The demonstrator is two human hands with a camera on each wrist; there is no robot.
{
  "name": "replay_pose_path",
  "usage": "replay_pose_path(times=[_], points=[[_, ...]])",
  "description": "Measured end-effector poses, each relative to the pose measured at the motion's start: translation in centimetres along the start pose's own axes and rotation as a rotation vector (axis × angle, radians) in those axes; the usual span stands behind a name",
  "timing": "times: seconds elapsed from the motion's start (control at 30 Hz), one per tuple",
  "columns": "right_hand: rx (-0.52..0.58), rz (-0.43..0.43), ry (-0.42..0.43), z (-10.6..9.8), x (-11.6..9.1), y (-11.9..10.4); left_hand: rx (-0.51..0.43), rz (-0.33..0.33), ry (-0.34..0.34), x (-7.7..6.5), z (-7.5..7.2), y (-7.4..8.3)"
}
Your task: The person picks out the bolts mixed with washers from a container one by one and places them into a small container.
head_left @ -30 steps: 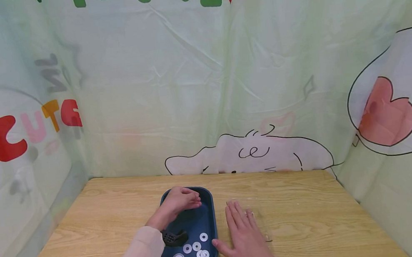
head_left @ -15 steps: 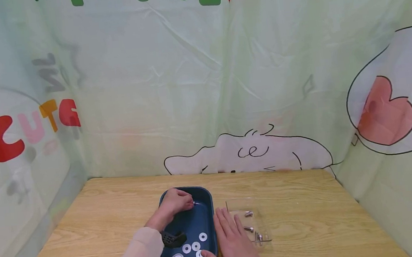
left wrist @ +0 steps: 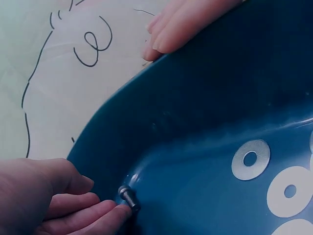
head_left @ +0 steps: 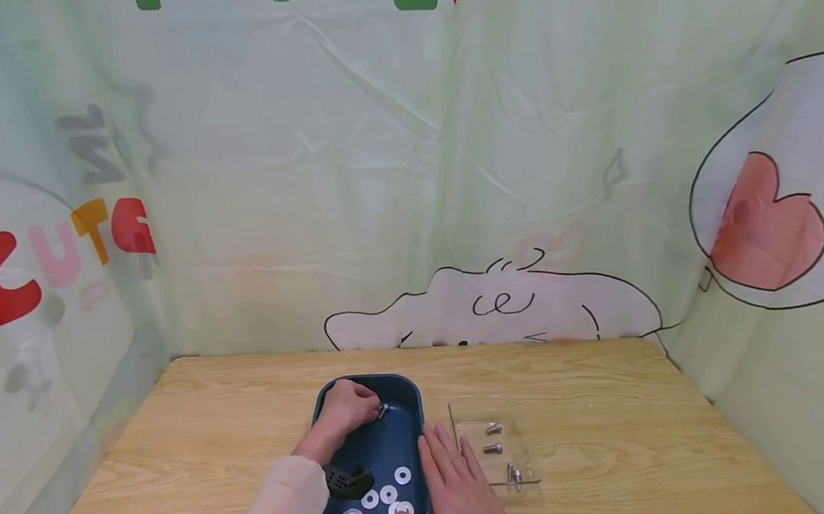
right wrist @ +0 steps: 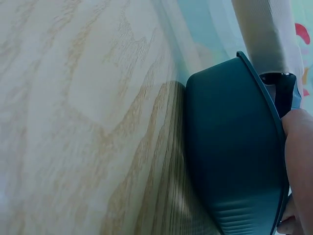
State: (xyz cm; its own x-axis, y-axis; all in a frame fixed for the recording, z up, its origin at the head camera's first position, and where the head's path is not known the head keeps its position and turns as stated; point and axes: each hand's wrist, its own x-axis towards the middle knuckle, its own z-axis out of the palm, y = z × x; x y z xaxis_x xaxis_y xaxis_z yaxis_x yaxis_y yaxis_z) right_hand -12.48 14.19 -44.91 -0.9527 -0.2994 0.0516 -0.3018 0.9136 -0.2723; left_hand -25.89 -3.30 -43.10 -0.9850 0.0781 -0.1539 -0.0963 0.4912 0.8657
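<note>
My left hand [head_left: 347, 406] reaches into the far end of a dark blue tray [head_left: 418, 445]. In the left wrist view a small metal bolt [left wrist: 129, 198] lies at its fingertips, with the thumb [left wrist: 78, 181] apart from the bolt. My right hand [head_left: 462, 490] rests along the tray's right rim, fingers straight and thumb laid over the edge. Several flat metal washers lie at the near end of the tray, among them one washer [left wrist: 250, 160] lying by itself. In the right wrist view the tray's outer wall [right wrist: 230, 147] shows beside the right hand.
To the right of the tray a clear plastic box [head_left: 528, 481] holds several bolts [head_left: 493, 449]. The wooden table [head_left: 612, 437] ends at a printed curtain [head_left: 269, 263] behind and at both sides. A black perforated strap [head_left: 347, 482] on the left wrist overlaps the tray.
My left hand has lowered into the far end of the tray, and a bolt now shows at its fingertips. My right hand has slid left from over the clear box to the tray's rim.
</note>
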Motion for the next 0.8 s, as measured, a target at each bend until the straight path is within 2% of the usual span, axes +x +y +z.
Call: replay_pose_path(times=[0.3,0.57,0.8], points=[[-0.007,-0.002,-0.001,0.0,-0.1,-0.1,-0.022,0.001,-0.025,0.4,1.1,-0.2],[0.008,0.010,-0.009,0.0,0.0,0.1,-0.073,-0.009,-0.111,-0.2,1.5,0.4],[0.001,0.010,-0.017,0.0,0.0,0.0,-0.062,-0.019,-0.148,-0.7,2.1,0.7]])
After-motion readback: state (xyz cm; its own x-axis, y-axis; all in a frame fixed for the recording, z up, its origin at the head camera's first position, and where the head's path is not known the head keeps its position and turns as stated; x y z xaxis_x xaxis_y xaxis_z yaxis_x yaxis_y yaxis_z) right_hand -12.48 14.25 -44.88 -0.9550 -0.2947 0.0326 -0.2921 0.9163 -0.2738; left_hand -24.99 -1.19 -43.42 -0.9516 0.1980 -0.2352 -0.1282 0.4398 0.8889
